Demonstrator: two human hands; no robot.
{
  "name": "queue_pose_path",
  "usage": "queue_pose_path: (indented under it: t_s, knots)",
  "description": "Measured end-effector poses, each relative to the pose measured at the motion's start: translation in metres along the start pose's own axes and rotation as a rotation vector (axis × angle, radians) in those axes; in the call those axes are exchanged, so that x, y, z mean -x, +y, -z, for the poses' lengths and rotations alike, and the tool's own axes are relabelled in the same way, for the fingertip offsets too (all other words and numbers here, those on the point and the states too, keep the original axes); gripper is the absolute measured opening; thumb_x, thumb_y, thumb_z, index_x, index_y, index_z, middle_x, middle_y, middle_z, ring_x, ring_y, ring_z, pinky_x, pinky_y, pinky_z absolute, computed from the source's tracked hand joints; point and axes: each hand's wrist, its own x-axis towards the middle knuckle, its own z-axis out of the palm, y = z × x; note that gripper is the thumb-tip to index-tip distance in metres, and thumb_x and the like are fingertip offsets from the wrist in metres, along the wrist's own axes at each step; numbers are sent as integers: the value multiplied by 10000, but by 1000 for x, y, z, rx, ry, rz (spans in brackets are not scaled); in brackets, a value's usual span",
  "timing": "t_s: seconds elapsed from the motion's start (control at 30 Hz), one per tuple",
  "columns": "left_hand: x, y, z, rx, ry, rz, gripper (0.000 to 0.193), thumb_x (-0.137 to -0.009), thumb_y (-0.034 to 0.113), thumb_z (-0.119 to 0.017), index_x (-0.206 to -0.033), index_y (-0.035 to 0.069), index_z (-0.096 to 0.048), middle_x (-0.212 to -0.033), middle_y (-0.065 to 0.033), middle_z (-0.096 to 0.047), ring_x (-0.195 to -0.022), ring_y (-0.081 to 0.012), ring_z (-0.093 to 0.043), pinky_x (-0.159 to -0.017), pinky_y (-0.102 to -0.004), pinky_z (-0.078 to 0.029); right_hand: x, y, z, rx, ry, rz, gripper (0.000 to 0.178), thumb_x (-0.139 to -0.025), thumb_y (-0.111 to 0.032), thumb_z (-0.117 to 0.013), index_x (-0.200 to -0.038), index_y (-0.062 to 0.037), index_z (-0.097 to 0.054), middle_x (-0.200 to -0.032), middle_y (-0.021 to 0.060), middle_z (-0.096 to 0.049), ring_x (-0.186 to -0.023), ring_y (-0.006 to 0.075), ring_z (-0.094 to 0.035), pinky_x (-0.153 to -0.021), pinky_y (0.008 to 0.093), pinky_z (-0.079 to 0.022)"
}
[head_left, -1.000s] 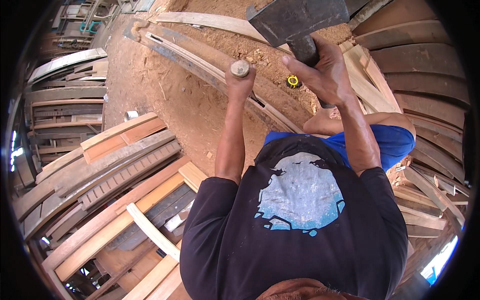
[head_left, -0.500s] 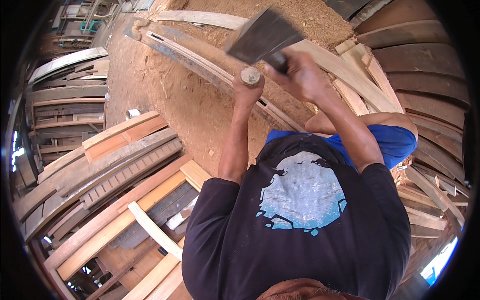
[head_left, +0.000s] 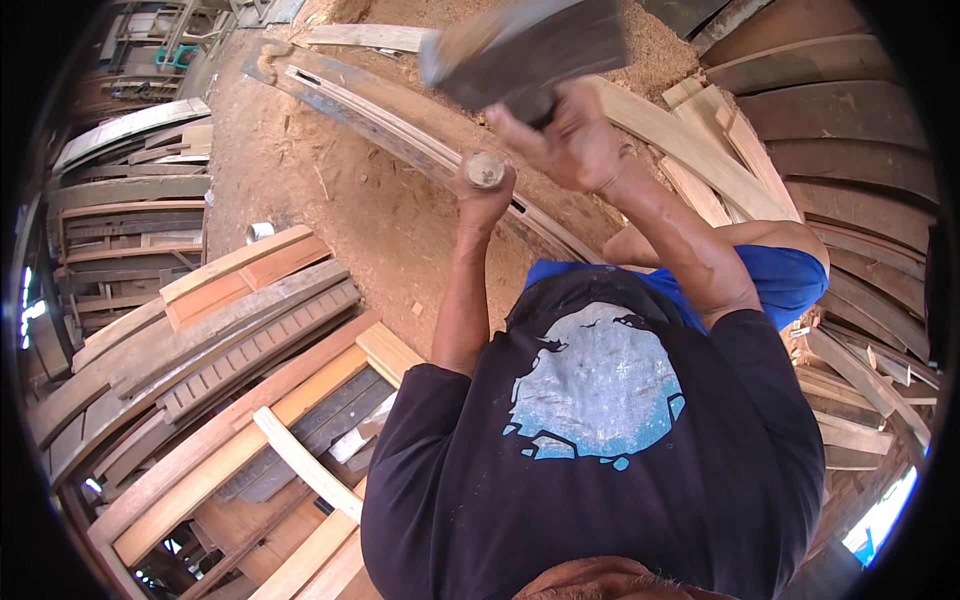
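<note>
Here | wood strip [head_left: 400, 129]: beneath left hand [head_left: 484, 205] | mallet [head_left: 535, 62]: in right hand [head_left: 580, 142]

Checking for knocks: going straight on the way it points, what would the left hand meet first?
Probably the dark mallet held by the right hand, ahead of the left hand in view; depth is unclear, so the left may pass underneath.

This is a woodworking workshop: stacked timber [head_left: 130, 250] fills nine o'clock, cut planks [head_left: 230, 425] lie at eight, dark boards [head_left: 850, 130] line two, sawdust [head_left: 660, 50] covers one, a slotted beam [head_left: 375, 118] at eleven, a mallet [head_left: 540, 60] at twelve.
</note>
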Motion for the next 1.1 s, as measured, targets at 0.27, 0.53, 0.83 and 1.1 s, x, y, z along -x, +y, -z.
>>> queue_pose_path:
  t_s: [0.27, 0.53, 0.83, 1.1]
  knots:
    - [11, -22, -4, 64, -71, 11, 282, -810, 90, -787, -1052, 14, -664, -877, -35, -682, -842, -134, -643, -756, -294, -532, 19, 3, -6, 318, -450, -242, 363, -789, -235, -723, -1109, -69, -684, -830, 205, -684, -769, 390, -679, -707, 461, -522]
    - [-16, 12, 4, 69, 77, 71, 213, -817, 85, -804, -900, 41, -612, -786, 10, -628, -727, -84, -581, -649, -272, -489, -13, -53, 37, -100, -36, -135, 327, -872, -135, -737, -1170, -28, -654, -798, 82, -654, -699, 157, -605, -678, 335, -509]
    - [-33, 8, -9, -79, -34, 182, 219, -795, 88, -787, -942, 27, -637, -808, -23, -661, -760, -109, -630, -690, -293, -524, -5, -46, 36, -174, 35, -181, 262, -916, -143, -728, -1137, -33, -643, -810, 26, -626, -732, 116, -557, -677, 302, -489]
    - [-26, 5, -18, -186, -63, 192, 232, -784, 68, -767, -979, -6, -664, -877, -114, -713, -804, -147, -687, -701, -319, -544, 12, 31, 27, 536, -338, -251, 368, -840, -165, -702, -1175, -20, -653, -773, 171, -689, -707, 324, -677, -668, 443, -525]
